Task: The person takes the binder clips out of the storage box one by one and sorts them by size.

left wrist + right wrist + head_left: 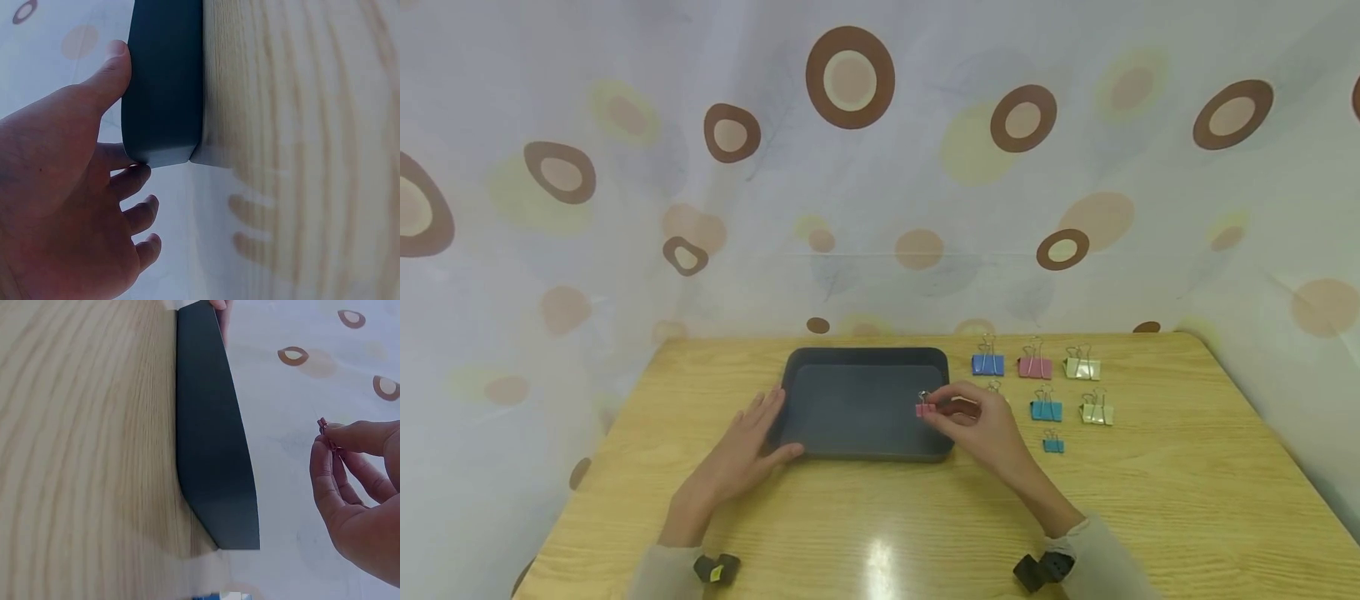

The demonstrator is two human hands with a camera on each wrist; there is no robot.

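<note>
One dark grey rectangular plastic tray (865,358) sits on the one wooden worktop (1150,500). Eight metal binder clips show. Two are pink: one (925,409) pinched over the tray, one (1035,367) at its 2 o'clock. Three are blue (988,364) (1046,409) (1053,445). Two are cream (1082,367) (1097,413). One (993,387) is half hidden, colour unclear.

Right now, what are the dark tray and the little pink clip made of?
The tray looks like matte dark grey plastic, with smooth rounded corners and no shine, though I can't be sure. The pink clip, pinched by the right hand, looks like painted metal with thin silvery wire handles. The left hand rests against the tray.
</note>
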